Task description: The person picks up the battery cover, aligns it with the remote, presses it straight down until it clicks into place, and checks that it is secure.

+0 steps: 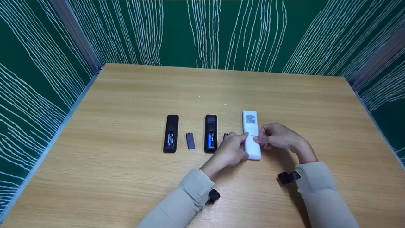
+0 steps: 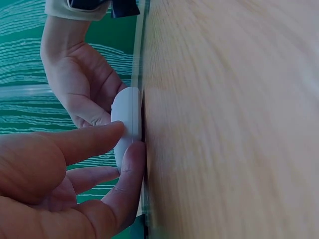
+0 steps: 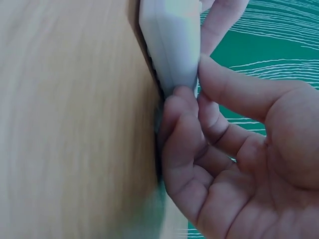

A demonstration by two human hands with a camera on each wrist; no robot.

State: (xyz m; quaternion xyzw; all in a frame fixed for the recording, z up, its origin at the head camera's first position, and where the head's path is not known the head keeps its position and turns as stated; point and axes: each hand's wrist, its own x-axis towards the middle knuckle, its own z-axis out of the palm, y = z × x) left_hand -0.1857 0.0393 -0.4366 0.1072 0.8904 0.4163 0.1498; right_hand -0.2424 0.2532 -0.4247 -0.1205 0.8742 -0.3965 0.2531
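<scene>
A white remote control (image 1: 252, 146) lies back side up on the table, a printed label near its far end. My left hand (image 1: 230, 150) holds it from the left, with fingers on its side and near end; the left wrist view shows the fingers around the white remote's end (image 2: 128, 112). From the right, my right hand (image 1: 280, 136) grips the opposite side, thumb on the back face. In the right wrist view the right hand's curled fingers (image 3: 182, 144) touch the white remote's edge (image 3: 172, 45). Its underside is hidden.
Two black remotes (image 1: 171, 126) (image 1: 211, 128) lie to the left, their battery compartments uncovered with batteries inside. Between them is a dark battery cover (image 1: 190, 141). Another dark piece (image 1: 225, 136) is partly hidden behind my left hand. Small white specks dot the wooden table (image 1: 133, 177).
</scene>
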